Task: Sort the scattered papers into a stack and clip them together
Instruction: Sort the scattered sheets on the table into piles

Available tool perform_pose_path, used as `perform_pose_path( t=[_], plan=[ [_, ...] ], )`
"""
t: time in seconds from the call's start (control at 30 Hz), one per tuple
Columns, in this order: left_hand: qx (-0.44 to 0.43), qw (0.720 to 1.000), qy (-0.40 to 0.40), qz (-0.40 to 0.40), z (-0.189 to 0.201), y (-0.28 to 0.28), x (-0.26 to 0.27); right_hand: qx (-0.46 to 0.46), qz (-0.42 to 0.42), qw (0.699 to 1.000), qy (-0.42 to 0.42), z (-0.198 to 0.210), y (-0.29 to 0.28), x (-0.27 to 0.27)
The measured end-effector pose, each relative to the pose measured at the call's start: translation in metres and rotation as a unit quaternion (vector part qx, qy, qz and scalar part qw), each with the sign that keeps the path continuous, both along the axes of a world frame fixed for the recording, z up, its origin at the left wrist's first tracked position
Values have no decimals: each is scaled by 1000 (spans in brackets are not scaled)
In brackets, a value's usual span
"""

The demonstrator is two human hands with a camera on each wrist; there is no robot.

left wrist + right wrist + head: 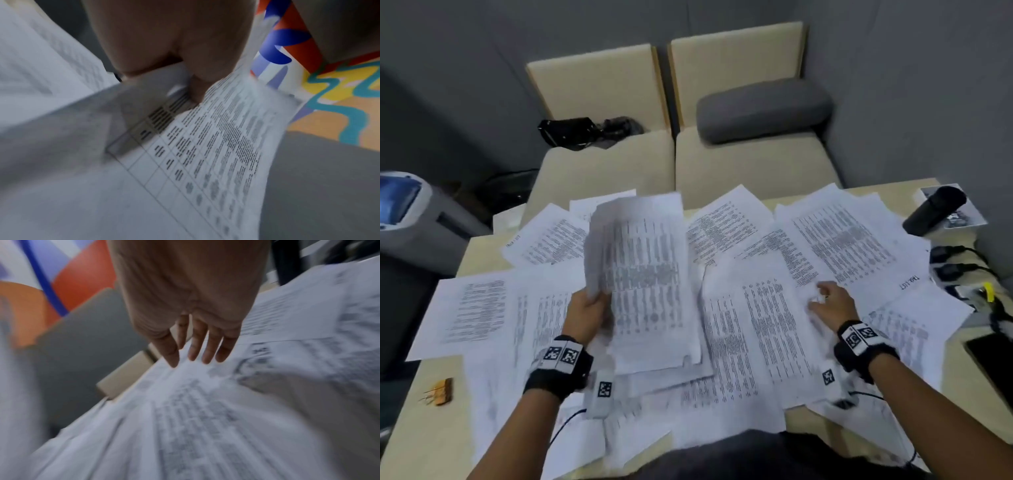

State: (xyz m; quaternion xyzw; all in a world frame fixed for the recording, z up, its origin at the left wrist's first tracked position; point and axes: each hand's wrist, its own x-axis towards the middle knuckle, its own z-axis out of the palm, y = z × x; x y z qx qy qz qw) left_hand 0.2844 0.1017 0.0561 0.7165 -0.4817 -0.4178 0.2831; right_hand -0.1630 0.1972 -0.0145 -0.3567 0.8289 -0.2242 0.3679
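Printed white papers (835, 236) lie scattered over the whole light wooden table (438, 421). My left hand (589, 308) grips a bundle of sheets (647, 274) by its left edge and holds it lifted above the middle of the table; in the left wrist view the thumb (197, 87) presses on the printed top sheet (216, 146). My right hand (828, 301) hovers with straight, spread fingers (195, 347) just over the loose papers (205, 418) right of centre, holding nothing. A brown binder clip (443, 390) lies at the table's near left.
A dark cylindrical bottle (935, 209) lies at the far right corner, with black cables and plugs (955, 263) along the right edge and a dark flat device (993, 356) nearer. Beige seats (753, 164) with a grey cushion (763, 109) stand behind the table.
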Motion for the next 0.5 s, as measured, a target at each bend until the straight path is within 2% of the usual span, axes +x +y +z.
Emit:
perform_pose_path(
  t=[0.07,0.13,0.23,0.37,0.5],
  plan=[
    [61,994,-93,7,-21,-6,52,34,-4,999,24,-13,8,-6],
    [121,979,-161,2,-41,-2,88,42,4,999,13,-20,13,4],
    [174,959,-223,-38,-65,14,102,47,22,997,-49,-21,14,45],
    [177,963,-195,-57,-98,17,86,66,64,991,-100,-23,8,107],
    [172,966,-154,-120,-107,21,53,55,87,990,-101,-29,5,159]
  ],
)
